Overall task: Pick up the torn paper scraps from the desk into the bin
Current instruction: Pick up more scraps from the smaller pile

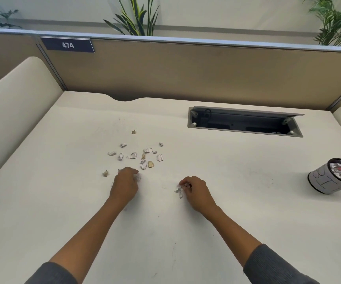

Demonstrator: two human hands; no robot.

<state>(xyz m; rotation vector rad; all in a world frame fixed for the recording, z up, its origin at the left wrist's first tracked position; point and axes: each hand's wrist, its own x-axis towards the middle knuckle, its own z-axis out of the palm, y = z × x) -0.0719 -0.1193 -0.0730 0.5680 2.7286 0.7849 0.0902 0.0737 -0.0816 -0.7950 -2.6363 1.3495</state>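
— Cubicle desk [227,201], pale top, brown partition behind with a plate reading 474. How far along are you?

— Partway, I judge. Scraps [143,156] lie in a loose cluster on the desk just beyond my left hand, more than a dozen of them, white and tan, with one stray further back and one off to the left of my knuckles. None of those are cleared yet.

— And your hands?

— My right hand [196,191] has its fingers curled, pinching a small bunch of white scraps [179,190] that hangs from the fingertips just above the desk. My left hand [125,185] is knuckles-up at the near edge of the cluster, fingers curled down; a bit of white paper shows at its right side, so I seem to be pinching one there, though the hand hides most of it.

— Where's the bin?

— Bin [329,179] stands on the desk well off to my right, a small mesh cup wrapped in white paper with handwriting on it. Crumpled paper already sits inside, so some has gone in.

— What's left, then?

— Carry what I hold over to the bin, then come back for the cluster. Several more trips, I'd guess.

— Anything else around?

— An open cable hatch [245,124] set into the desk behind, and plants [136,17] beyond the partition.
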